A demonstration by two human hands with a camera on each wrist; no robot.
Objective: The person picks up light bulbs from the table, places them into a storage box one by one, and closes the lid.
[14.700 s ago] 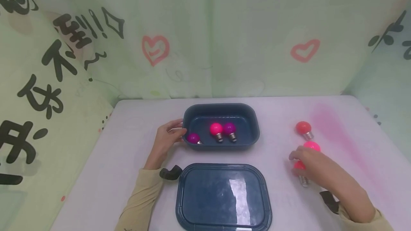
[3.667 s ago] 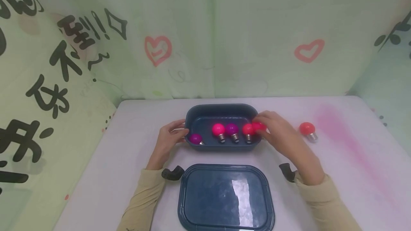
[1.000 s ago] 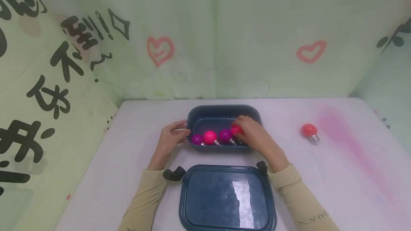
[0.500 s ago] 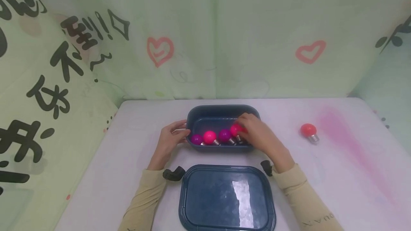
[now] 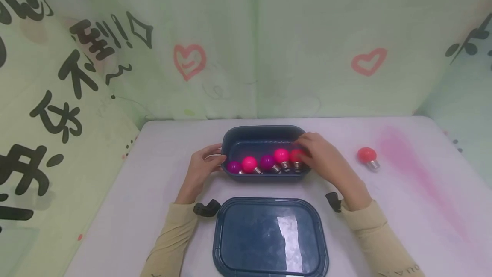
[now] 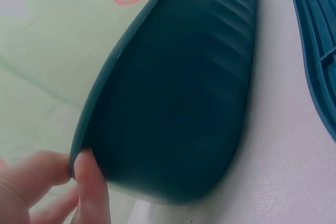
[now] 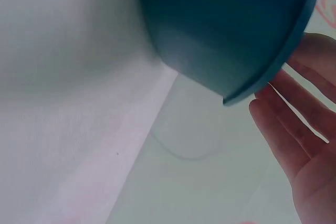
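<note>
In the head view, a dark blue plastic container [image 5: 265, 178] stands on the table with several light bulbs in a row along its near side. My left hand [image 5: 200, 166] pinches its left rim between thumb and fingers, plain in the left wrist view. My right hand [image 5: 324, 159] is at the right end, its fingertips over the rim beside a red light bulb [image 5: 297, 155]; whether they touch this bulb is hidden. The right wrist view shows its fingers fairly straight. Left of that bulb lie a pink bulb [image 5: 281, 155], a purple bulb [image 5: 267, 162], another pink bulb [image 5: 249, 164] and another purple bulb [image 5: 233, 166].
The blue lid [image 5: 269, 236] lies flat in front of the container. A single red-orange bulb [image 5: 367, 155] rests on the white table [image 5: 403, 208] to the right. A pale green curtain [image 5: 288, 54] hangs behind and at the sides.
Over the last second my right hand moves right, from the pink bulb to the container's right end. Earlier, two bulbs went from the table into the container, and those inside shifted. The left hand stays.
</note>
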